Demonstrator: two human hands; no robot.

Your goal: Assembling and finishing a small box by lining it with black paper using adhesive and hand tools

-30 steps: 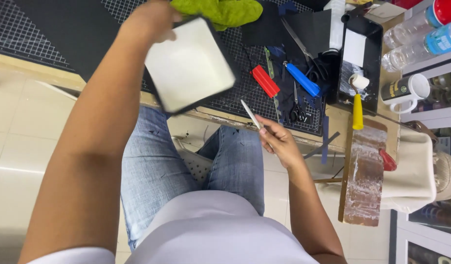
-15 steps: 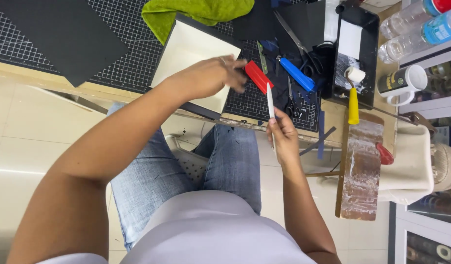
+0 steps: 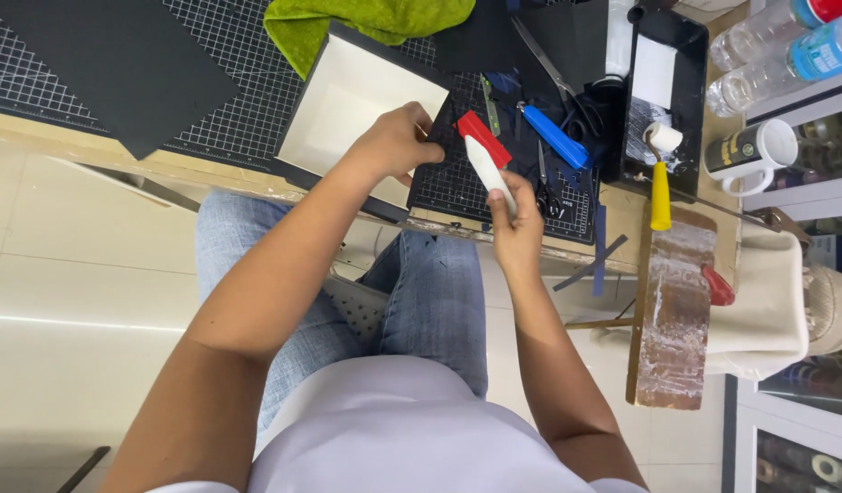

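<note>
Both arms reach forward from the body, elbows bent a little. Left hand [image 3: 395,141] is further out, knuckles up, fingers curled down and pressing, wrist approx. straight. Right hand [image 3: 515,226] is nearer to the body, closed in a fist-like grip, thumb side up, w/ forearm running back toward the right shoulder. The two hands are near, not touching each other.

Pale glossy floor tiles [image 3: 83,301] reflecting soft light. Wooden worktable [image 3: 101,151] topped with a black gridded cutting mat [image 3: 229,64]. At right, white shelving [image 3: 809,196] and a glass-fronted cabinet [image 3: 795,447].
</note>
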